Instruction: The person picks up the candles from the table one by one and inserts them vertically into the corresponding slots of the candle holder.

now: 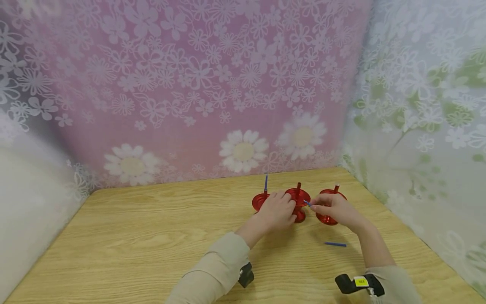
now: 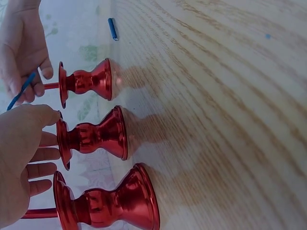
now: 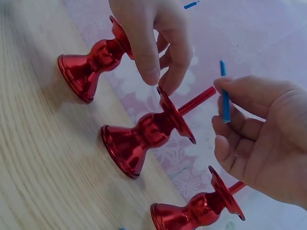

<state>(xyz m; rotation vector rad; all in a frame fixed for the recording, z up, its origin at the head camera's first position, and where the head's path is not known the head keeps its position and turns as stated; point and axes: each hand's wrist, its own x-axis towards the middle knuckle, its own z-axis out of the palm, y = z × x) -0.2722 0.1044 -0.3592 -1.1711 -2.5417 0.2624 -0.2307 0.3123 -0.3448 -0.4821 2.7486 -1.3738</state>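
Beige sleeves (image 1: pixel 216 266) overhang the counter (image 1: pixel 133 245), left hand (image 1: pixel 276 211) pinching the middle red candleholder (image 3: pixel 152 130) by its rim, right hand (image 1: pixel 338 209) holding a blue candle (image 3: pixel 225 103).

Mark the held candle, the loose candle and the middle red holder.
Held candle (image 3: pixel 226 104), right wrist view, its shaft.
Loose candle (image 1: pixel 336 244), head view, its middle.
Middle red holder (image 3: pixel 153 130), right wrist view, its rounded stem.
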